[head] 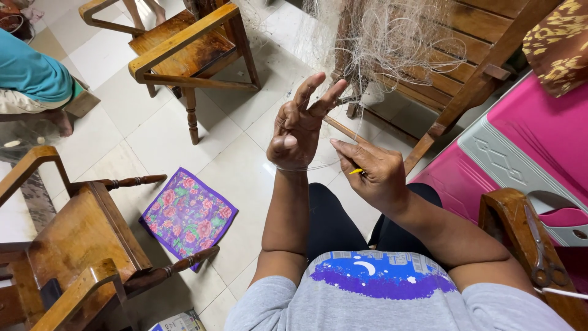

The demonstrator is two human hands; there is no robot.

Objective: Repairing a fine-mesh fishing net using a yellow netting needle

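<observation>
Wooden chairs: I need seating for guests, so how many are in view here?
3, perhaps more out of frame: one wooden chair at top left, one at lower left, one draped with fishing net at top right.

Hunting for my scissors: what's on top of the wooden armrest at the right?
Grey scissors lie on the armrest, handles toward the wearer. The lower armrest runs out of frame, unseen.

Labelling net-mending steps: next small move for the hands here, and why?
Probably pass the yellow needle in the right hand toward the left hand: its raised fingers hold thin line from the net taut.
</observation>
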